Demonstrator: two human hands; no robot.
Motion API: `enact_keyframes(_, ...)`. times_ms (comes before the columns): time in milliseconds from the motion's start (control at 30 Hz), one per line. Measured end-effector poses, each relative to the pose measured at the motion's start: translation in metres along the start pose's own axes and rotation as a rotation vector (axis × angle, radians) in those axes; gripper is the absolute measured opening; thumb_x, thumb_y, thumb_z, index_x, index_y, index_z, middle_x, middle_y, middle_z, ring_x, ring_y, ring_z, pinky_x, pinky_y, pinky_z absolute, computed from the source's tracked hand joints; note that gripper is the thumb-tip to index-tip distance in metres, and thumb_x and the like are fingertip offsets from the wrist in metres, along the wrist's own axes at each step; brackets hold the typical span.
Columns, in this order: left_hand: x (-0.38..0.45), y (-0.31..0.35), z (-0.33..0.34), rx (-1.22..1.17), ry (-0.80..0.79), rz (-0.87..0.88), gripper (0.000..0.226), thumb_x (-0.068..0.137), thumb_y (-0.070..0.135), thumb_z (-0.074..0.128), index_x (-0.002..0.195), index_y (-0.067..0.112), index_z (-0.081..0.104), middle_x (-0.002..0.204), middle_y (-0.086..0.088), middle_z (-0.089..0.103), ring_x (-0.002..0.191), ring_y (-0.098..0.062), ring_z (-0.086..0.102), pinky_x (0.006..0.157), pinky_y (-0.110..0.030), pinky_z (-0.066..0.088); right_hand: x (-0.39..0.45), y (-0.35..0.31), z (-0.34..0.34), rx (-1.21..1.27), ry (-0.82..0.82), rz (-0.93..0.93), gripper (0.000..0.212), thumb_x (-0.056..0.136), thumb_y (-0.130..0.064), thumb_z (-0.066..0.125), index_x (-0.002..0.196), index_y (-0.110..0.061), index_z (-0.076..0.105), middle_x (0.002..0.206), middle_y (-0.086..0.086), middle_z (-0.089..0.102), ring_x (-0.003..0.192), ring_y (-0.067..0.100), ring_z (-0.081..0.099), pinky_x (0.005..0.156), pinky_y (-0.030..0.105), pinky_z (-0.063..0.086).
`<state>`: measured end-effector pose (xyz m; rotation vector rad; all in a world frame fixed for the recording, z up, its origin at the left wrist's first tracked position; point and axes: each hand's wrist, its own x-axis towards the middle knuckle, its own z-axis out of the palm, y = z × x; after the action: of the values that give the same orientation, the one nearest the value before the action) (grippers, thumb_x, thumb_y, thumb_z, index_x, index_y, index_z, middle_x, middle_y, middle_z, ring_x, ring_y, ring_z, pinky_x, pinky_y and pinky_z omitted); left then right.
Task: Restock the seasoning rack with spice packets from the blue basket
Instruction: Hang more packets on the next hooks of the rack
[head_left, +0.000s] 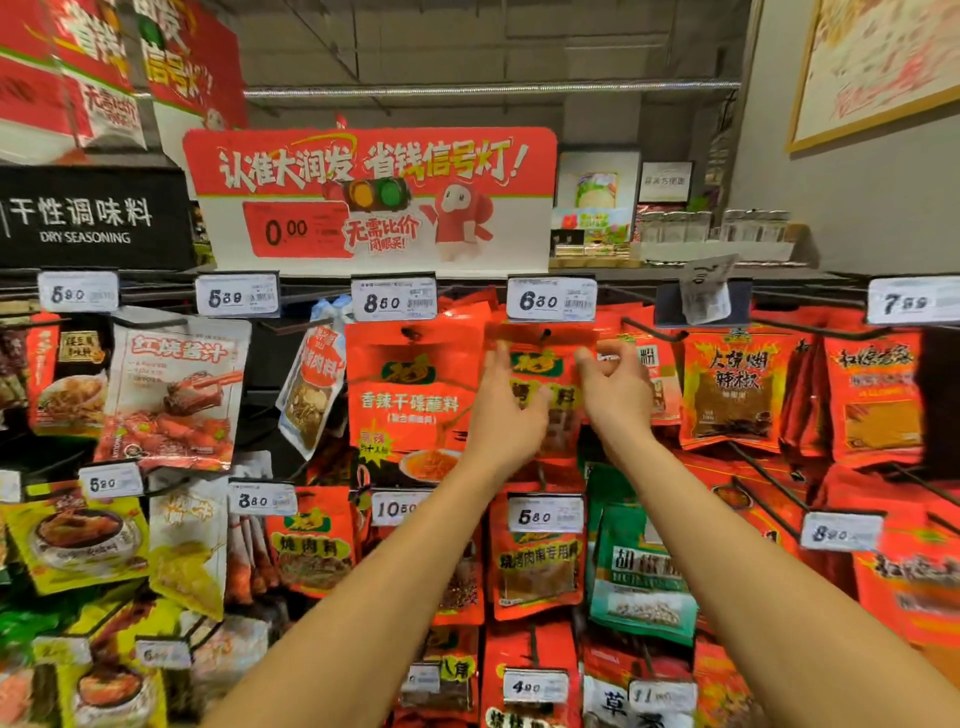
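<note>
Two bare forearms reach up from the bottom edge toward the seasoning rack (675, 332). The left hand (506, 400) pinches the left top corner of a red spice packet (543, 364), thumb behind it and fingers curled against its front. The right hand (615, 384) grips the packet's right top edge, fingers bent round it. The packet hangs upright, its punched hole on the peg (545, 333) just under the 6.30 price tag (551, 300). Beside it on the left hangs another red packet (413, 395) under the 8.60 tag (393, 300). Further back, above the pegs, stands a red promotional sign (371, 195). The blue basket is out of view.
</note>
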<state>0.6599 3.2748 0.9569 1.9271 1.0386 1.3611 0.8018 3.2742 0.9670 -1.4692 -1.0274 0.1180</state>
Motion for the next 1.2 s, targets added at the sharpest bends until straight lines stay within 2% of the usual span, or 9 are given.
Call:
enact_keyframes(100, 0.026, 0.002, 0.013, -0.055, 0.203, -0.108, 0.077, 0.092, 0.011, 0.057, 0.16, 0.016, 0.021, 0.152, -0.012, 0.049, 0.136, -0.031, 0.049, 0.114, -0.041, 0.038, 0.015, 0.004, 0.002, -0.002, -0.067, -0.072, 0.048, 0.096, -0.05, 0.061, 0.133, -0.019, 0.058, 0.104, -0.002, 0.067, 0.11, 0.03, 0.062, 0.085, 0.035, 0.043)
enact_keyframes(267, 0.05, -0.005, 0.037, 0.035, 0.35, -0.155, 0.053, 0.102, 0.021, 0.049, 0.151, 0.005, 0.039, 0.152, -0.016, 0.045, 0.142, -0.031, 0.04, 0.115, -0.03, 0.024, 0.041, 0.005, 0.018, -0.004, -0.057, -0.079, 0.047, 0.1, -0.043, 0.057, 0.125, -0.003, 0.064, 0.13, 0.019, 0.064, 0.123, 0.038, 0.054, 0.098, 0.04, 0.04)
enact_keyframes(400, 0.075, -0.007, 0.041, 0.086, 0.279, -0.21, 0.044, 0.102, 0.016, 0.048, 0.143, 0.003, 0.05, 0.147, -0.02, 0.05, 0.138, -0.033, 0.044, 0.112, -0.032, 0.028, 0.074, 0.01, 0.033, -0.062, -0.118, -0.056, 0.041, 0.099, -0.042, 0.058, 0.104, -0.003, 0.066, 0.111, 0.018, 0.068, 0.109, 0.038, 0.059, 0.087, 0.04, 0.042)
enact_keyframes(533, 0.1, -0.012, 0.039, -0.021, 0.206, -0.286, 0.036, 0.094, 0.005, 0.046, 0.125, 0.001, 0.064, 0.128, -0.028, 0.062, 0.121, -0.043, 0.057, 0.103, -0.045, 0.045, 0.1, 0.017, 0.049, -0.048, -0.2, 0.045, 0.05, 0.097, -0.047, 0.058, 0.124, -0.006, 0.066, 0.128, 0.015, 0.067, 0.122, 0.036, 0.059, 0.105, 0.046, 0.045)
enact_keyframes(667, 0.102, -0.017, 0.035, -0.076, 0.132, -0.328, 0.049, 0.093, 0.003, 0.046, 0.14, 0.008, 0.057, 0.141, -0.021, 0.057, 0.13, -0.036, 0.053, 0.11, -0.04, 0.042, 0.112, 0.024, 0.052, -0.003, -0.242, 0.125, 0.053, 0.094, -0.051, 0.061, 0.128, -0.009, 0.065, 0.131, 0.011, 0.066, 0.124, 0.033, 0.059, 0.108, 0.047, 0.046)
enact_keyframes(833, 0.092, -0.017, 0.03, -0.063, 0.083, -0.314, 0.053, 0.094, 0.007, 0.043, 0.146, 0.017, 0.051, 0.146, -0.017, 0.054, 0.133, -0.037, 0.051, 0.112, -0.046, 0.042, 0.097, 0.037, 0.034, -0.046, -0.228, 0.138, 0.028, 0.098, -0.042, 0.059, 0.085, -0.018, 0.062, 0.099, 0.007, 0.069, 0.108, 0.032, 0.063, 0.086, 0.03, 0.041)
enact_keyframes(1000, 0.058, -0.014, 0.025, -0.198, 0.09, -0.251, 0.064, 0.088, -0.003, 0.047, 0.149, 0.016, 0.046, 0.133, -0.011, 0.063, 0.114, -0.014, 0.065, 0.097, -0.032, 0.054, 0.059, 0.037, 0.002, -0.074, -0.106, 0.098, 0.028, 0.095, -0.033, 0.062, 0.117, -0.016, 0.07, 0.118, 0.005, 0.07, 0.107, 0.026, 0.063, 0.09, 0.032, 0.046)
enact_keyframes(1067, 0.04, -0.009, 0.019, -0.213, 0.121, -0.221, 0.052, 0.088, 0.002, 0.049, 0.137, 0.016, 0.057, 0.104, 0.002, 0.07, 0.071, 0.009, 0.065, 0.065, -0.013, 0.052, 0.04, 0.033, -0.012, 0.034, -0.118, 0.12, 0.017, 0.095, -0.027, 0.061, 0.101, -0.017, 0.073, 0.102, 0.003, 0.074, 0.091, 0.022, 0.069, 0.083, 0.037, 0.055)
enact_keyframes(1200, -0.001, -0.005, 0.008, -0.288, 0.014, -0.182, 0.021, 0.097, 0.008, 0.053, 0.1, 0.021, 0.07, 0.097, 0.0, 0.075, 0.076, -0.008, 0.07, 0.071, -0.023, 0.054, -0.008, 0.019, -0.048, 0.316, -0.238, 0.184, 0.02, 0.097, -0.012, 0.057, 0.08, -0.012, 0.065, 0.067, 0.008, 0.07, 0.048, 0.017, 0.062, 0.047, 0.025, 0.049)
